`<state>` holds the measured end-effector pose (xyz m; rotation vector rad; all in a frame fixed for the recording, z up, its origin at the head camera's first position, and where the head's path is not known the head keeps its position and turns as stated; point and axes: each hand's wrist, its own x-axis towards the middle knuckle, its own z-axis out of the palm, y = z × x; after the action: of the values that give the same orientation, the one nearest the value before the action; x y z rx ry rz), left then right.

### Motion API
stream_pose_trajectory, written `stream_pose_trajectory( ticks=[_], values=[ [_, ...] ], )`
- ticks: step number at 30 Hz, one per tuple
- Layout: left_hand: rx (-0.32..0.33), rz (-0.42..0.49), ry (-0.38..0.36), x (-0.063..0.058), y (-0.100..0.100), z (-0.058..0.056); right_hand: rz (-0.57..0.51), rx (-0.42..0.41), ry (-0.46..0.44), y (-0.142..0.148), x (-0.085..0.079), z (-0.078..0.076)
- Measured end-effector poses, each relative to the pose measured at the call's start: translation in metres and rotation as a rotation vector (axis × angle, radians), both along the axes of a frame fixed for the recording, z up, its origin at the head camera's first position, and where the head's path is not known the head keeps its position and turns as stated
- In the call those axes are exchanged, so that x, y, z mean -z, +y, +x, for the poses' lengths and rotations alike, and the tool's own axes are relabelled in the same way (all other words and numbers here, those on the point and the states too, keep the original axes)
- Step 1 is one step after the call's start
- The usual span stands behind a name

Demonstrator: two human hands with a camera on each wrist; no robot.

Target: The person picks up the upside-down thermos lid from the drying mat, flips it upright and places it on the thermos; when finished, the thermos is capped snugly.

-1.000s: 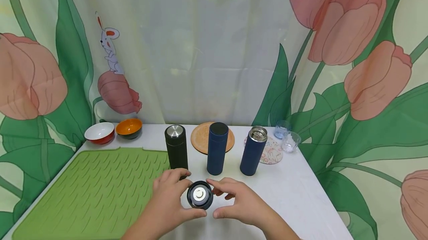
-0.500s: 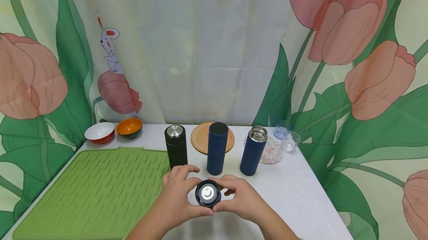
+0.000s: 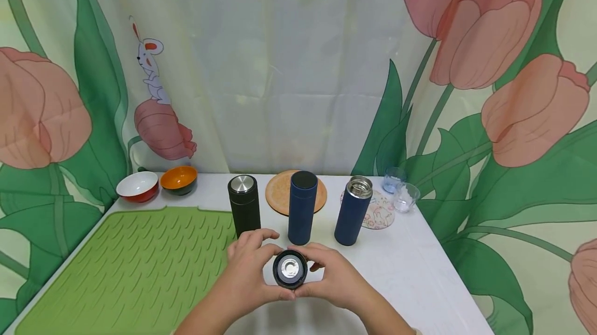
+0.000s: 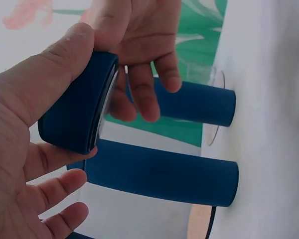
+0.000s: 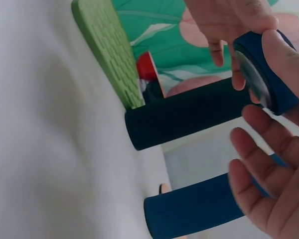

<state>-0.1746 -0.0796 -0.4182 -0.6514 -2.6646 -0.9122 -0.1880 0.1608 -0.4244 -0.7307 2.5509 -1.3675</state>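
Note:
A flask lid (image 3: pixel 290 269) is held up over the front of the table, its underside with a silvery disc facing the head camera. My left hand (image 3: pixel 247 275) pinches it from the left between thumb and forefinger, the other fingers spread loosely. From the other side my right hand (image 3: pixel 330 279) pinches it too, thumb at the near edge and forefinger at the far edge. The left wrist view shows the lid's dark blue side (image 4: pixel 72 107). Behind the hands stand an open navy flask (image 3: pixel 353 218) with a bare steel mouth, a capped navy flask (image 3: pixel 301 213) and a black flask (image 3: pixel 245 208).
A green ridged mat (image 3: pixel 126 267) covers the table's left side. Two bowls, one red and white (image 3: pixel 138 187) and one orange inside (image 3: pixel 179 179), sit at the back left. A round wooden board (image 3: pixel 276 194), a patterned coaster (image 3: pixel 380 213) and two small glasses (image 3: pixel 406 197) lie behind the flasks.
My left hand has carried the lid slightly right, and my right thumb and forefinger have closed onto it. The flasks have stayed in place.

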Motion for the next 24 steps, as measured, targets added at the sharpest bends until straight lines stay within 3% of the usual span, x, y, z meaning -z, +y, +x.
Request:
stream_pose_trajectory(
  ticks=[3,6,10,13,15,20,24],
  values=[
    [0.008,0.035,-0.037,0.0,-0.001,0.0,-0.002,0.023,0.092,-0.001,0.001,0.001],
    [0.0,0.101,-0.146,0.0,-0.002,-0.001,0.036,0.046,0.254,-0.001,0.001,0.003],
    [-0.023,0.177,-0.288,0.0,-0.005,-0.001,0.133,0.06,0.559,0.0,0.003,0.002],
    [-0.003,0.189,-0.344,-0.001,-0.008,-0.001,0.189,0.056,0.781,0.002,0.003,0.0],
    [0.046,0.204,-0.394,-0.001,-0.01,-0.002,0.199,0.04,0.903,0.003,0.002,-0.002],
    [0.259,0.35,-0.582,0.002,-0.015,-0.008,0.14,-0.033,1.179,0.005,0.001,-0.007],
    [0.37,0.472,-0.71,0.002,-0.014,-0.009,0.104,-0.046,1.318,0.004,0.0,-0.009]
  ],
)
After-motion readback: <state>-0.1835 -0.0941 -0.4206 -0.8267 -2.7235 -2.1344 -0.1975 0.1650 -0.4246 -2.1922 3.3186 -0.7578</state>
